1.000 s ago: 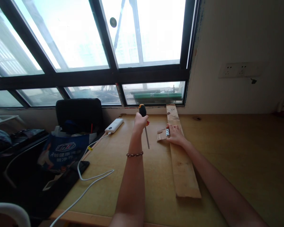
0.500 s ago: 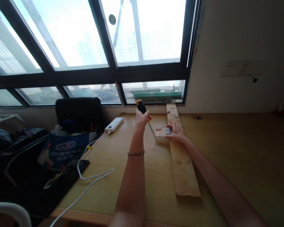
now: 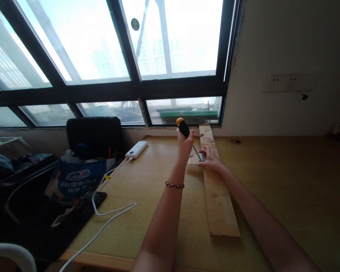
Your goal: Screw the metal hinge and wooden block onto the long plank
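Note:
My left hand (image 3: 184,142) is closed around the black and yellow handle of a screwdriver (image 3: 184,127). Its shaft slants down to the right, and the tip meets a small metal hinge (image 3: 201,157). With fingers and thumb at the hinge's right side, my right hand (image 3: 212,158) grips it against the wood. The hinge lies where a short wood piece (image 3: 193,158) meets a long wooden board (image 3: 219,200). Whether the tip sits in a screw is too small to tell.
A white power bank (image 3: 136,149) with a white cable (image 3: 113,212) lies on the table (image 3: 147,234) to the left. Beyond the table's left edge are a black chair (image 3: 93,136) and a blue bag (image 3: 76,181). Windows and a wall stand behind.
My left hand has moved right with the screwdriver, bringing its tip from beside the short wood piece onto the hinge. My right hand has stayed in place.

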Action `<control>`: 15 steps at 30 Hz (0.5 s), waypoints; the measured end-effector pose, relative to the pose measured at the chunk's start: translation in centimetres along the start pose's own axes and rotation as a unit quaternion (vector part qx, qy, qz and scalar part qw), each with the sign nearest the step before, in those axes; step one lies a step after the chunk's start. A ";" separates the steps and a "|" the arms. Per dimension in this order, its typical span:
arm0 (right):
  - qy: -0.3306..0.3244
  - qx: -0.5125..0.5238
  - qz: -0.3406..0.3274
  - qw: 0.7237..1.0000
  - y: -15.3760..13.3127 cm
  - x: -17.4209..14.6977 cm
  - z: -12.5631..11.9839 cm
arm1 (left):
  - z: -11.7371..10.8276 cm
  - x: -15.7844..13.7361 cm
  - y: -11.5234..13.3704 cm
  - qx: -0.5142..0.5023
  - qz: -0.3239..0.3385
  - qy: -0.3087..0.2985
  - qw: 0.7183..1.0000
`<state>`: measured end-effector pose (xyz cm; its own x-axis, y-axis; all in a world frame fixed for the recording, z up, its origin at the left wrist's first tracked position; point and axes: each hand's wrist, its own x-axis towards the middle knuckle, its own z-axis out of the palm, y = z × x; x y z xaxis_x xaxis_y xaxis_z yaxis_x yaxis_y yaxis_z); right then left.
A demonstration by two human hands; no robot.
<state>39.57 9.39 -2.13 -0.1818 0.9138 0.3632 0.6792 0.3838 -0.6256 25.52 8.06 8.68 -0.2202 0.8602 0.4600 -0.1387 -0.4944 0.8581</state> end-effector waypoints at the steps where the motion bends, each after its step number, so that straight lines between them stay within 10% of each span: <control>1: -0.001 -0.002 0.001 1.000 0.0 0.0 0.0 | 0.2 -0.1 -0.1 -0.001 0.009 -0.002 1.000; 15: 0.006 0.005 -0.008 1.000 0.0 0.0 0.0 | 0.8 -0.2 -1.8 0.032 0.058 -0.010 0.998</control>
<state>39.62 9.37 -2.13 -0.1840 0.9062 0.3808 0.6693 0.3992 -0.6266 26.60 8.86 7.21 -0.2122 0.7998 0.5615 -0.0515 -0.5829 0.8109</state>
